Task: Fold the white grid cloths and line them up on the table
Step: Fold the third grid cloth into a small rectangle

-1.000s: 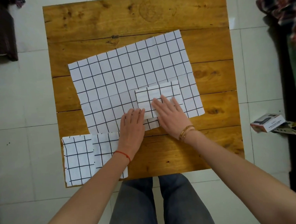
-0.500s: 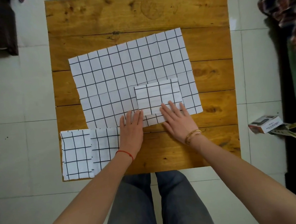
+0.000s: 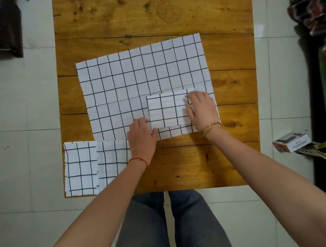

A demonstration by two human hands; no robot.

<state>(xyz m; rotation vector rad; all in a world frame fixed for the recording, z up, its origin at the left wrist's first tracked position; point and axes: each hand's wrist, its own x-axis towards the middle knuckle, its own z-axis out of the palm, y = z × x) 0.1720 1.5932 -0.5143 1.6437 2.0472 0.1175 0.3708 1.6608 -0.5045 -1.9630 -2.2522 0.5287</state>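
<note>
Right hand [image 3: 201, 111] on the right end of the small folded cloth [image 3: 167, 109], fingers bent over its edge and gripping it; fingertips under the fabric, not visible. Left hand [image 3: 141, 137] at the lower left corner of the same folded cloth, fingers curled down, pinching the corner; the exact hold partly hidden by the knuckles. Red thread on the left wrist, gold bangles on the right.

Folded cloth lying on top of the large open grid cloth [image 3: 136, 83], near its lower right corner. Open cloth spread flat and a little tilted across the middle of the wooden table [image 3: 151, 15], its lower edge partly covered by both hands.

Two finished folded cloths at the near left corner of the table, side by side and touching: the left one [image 3: 80, 168] reaching the table's edge, the right one [image 3: 111, 161] partly hidden under the left forearm.

Legs in grey jeans below the table. On the tiled floor to the right, a small printed box [image 3: 291, 142]; text on it too small to read. Dark bag [image 3: 0, 28] at upper left, cut off by the frame; patterned fabric at upper right, blurred.
</note>
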